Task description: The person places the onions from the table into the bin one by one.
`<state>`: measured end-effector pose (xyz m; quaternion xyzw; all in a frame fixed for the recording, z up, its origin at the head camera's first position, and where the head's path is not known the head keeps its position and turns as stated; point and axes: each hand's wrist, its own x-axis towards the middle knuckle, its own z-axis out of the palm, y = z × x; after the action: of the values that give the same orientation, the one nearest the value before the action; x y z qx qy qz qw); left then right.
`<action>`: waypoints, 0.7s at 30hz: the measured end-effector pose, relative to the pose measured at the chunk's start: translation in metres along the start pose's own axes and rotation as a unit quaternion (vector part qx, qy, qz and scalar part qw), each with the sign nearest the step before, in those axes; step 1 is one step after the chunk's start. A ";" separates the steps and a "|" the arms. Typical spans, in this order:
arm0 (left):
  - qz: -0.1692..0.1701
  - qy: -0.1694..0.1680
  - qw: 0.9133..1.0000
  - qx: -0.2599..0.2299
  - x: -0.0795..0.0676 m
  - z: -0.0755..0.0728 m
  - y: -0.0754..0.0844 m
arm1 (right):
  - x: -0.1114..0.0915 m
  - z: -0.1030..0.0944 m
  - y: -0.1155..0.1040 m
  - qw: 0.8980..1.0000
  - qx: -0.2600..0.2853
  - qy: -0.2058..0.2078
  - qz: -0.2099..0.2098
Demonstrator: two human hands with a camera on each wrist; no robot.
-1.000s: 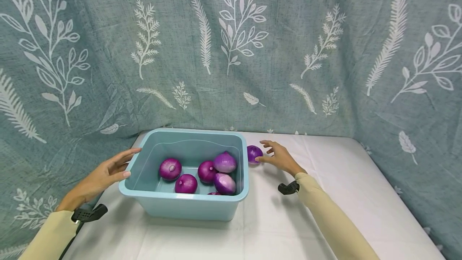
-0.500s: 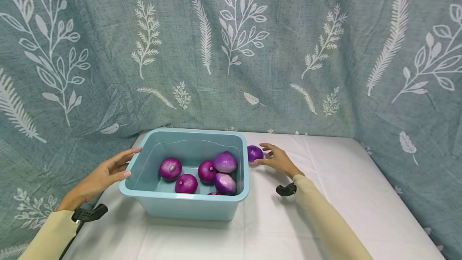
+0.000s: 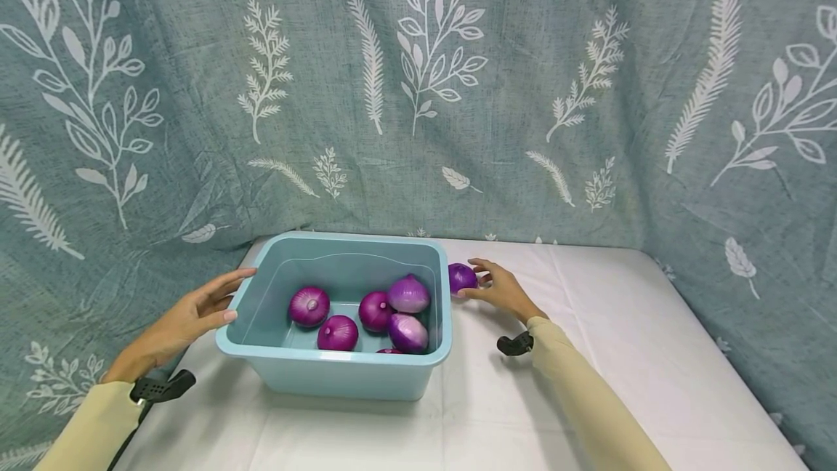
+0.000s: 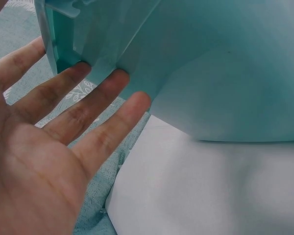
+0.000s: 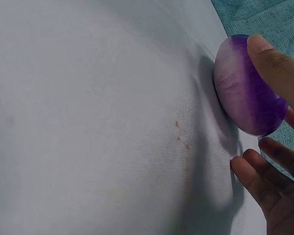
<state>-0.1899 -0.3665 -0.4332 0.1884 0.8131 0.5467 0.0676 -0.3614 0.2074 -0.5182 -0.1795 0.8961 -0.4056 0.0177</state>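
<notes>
A light blue plastic tub (image 3: pixel 281 376) stands on the table with several red onions inside, among them one onion (image 3: pixel 309 307) at the left and another onion (image 3: pixel 408 294) at the right. My left hand (image 3: pixel 189 318) rests extended fingers against the tub's left side; in the left wrist view its fingertips (image 4: pixel 137 103) touch the outer wall. Just beyond the tub's right side, a purple onion (image 3: pixel 461 278) sits on the cloth. My right hand (image 3: pixel 503 293) has thumb and fingers curved round that onion. The right wrist view shows the thumb (image 5: pixel 269 61) on it.
A white cloth (image 3: pixel 588 311) covers the table. Behind it hangs a grey-green curtain (image 3: pixel 490 180) with white leaf prints. Black wrist straps sit on both arms. Small brownish specks (image 5: pixel 179 132) mark the cloth near the right hand.
My right hand has shifted slightly left, its thumb and fingers coming closer round the onion beside the tub. The left hand, the tub and the onions stay put.
</notes>
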 end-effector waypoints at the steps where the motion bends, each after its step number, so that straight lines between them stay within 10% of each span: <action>1: 0.000 0.001 1.000 -0.002 0.000 0.000 0.000 | 0.000 0.000 0.000 1.000 0.001 0.000 0.000; 21: 0.005 0.001 1.000 0.002 -0.001 0.000 -0.001 | -0.001 0.005 -0.003 1.000 -0.008 0.009 -0.009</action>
<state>-0.1894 -0.3671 -0.4341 0.1925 0.8134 0.5452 0.0639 -0.3584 0.2028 -0.5194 -0.1846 0.8976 -0.4002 0.0048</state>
